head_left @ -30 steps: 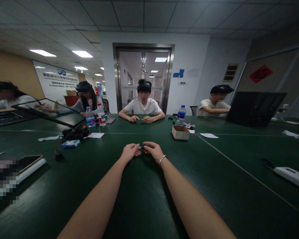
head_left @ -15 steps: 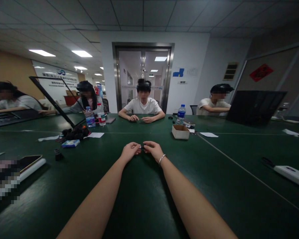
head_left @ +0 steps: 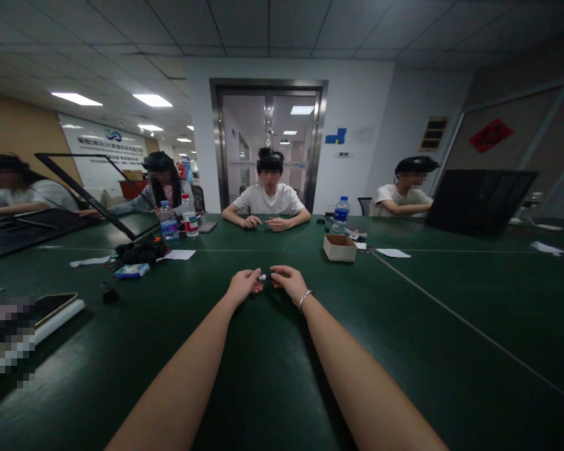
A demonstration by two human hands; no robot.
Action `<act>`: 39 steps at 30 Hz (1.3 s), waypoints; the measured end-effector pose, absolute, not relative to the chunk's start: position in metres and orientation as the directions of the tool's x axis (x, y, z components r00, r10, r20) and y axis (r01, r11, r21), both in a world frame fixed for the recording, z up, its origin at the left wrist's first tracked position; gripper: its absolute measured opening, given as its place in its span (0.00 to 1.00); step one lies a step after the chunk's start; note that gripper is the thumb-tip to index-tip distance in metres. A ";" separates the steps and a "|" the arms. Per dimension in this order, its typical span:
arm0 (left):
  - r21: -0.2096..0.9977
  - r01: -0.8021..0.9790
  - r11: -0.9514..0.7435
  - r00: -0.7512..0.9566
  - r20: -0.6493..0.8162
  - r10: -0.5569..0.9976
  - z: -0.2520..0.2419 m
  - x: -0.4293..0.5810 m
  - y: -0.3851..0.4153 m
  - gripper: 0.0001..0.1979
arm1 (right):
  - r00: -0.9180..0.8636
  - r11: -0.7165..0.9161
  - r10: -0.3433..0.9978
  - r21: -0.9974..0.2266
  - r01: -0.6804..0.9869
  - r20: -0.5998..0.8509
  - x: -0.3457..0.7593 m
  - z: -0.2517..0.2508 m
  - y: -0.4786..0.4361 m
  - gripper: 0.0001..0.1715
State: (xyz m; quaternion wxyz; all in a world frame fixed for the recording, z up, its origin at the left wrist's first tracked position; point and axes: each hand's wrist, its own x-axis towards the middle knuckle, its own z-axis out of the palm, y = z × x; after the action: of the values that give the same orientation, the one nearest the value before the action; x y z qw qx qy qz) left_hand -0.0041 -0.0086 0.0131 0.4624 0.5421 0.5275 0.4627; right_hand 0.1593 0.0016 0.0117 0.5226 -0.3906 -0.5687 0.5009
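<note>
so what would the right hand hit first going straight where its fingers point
The right hand points left: first the small shiny piece it pinches, then probably the left hand.

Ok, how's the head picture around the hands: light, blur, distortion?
Head view: dim under ceiling panels; wide-angle bend stretches both forearms; left hand and right hand pinch a small object too tiny and soft to identify; dull sheen on the green table.

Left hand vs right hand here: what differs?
The right hand wears a silver bracelet; the left hand has a bare wrist. The small piece shows its shiny end by the left hand's fingertips, its dark end by the right hand's. Both pinch it over the green table.
</note>
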 end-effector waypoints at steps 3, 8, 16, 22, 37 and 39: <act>0.977 0.198 -0.076 0.041 0.069 0.997 0.010 -0.006 -0.008 0.17 | -0.150 0.191 0.968 -0.979 -0.069 0.199 0.160 0.011 0.002 0.19; 0.963 0.154 -0.223 0.069 0.214 0.974 0.012 -0.008 -0.011 0.20 | -0.139 0.180 0.973 -0.982 -0.062 0.187 0.160 0.012 0.003 0.18; 0.973 0.193 -0.129 0.040 0.124 0.992 0.015 -0.005 -0.013 0.18 | -0.131 0.177 0.974 -0.982 -0.069 0.185 0.159 0.012 0.002 0.17; 0.962 0.205 -0.180 0.050 0.174 0.984 0.014 -0.006 -0.015 0.24 | -0.138 0.180 0.972 -0.981 -0.079 0.189 0.158 0.013 0.000 0.17; 0.922 0.280 -0.267 0.059 0.261 0.964 0.013 -0.004 -0.014 0.24 | -0.143 0.179 0.972 -0.981 -0.070 0.187 0.158 0.013 0.001 0.16; 0.932 0.262 -0.249 0.037 0.249 0.968 0.013 -0.004 -0.013 0.27 | -0.142 0.171 0.973 -0.983 -0.071 0.179 0.158 0.013 0.001 0.16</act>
State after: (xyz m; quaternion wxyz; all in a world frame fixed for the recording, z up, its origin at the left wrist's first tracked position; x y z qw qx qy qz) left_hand -0.0040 -0.0133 0.0128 0.3623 0.6222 0.4940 0.4874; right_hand 0.1585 0.0014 0.0129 0.5182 -0.4008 -0.5630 0.5039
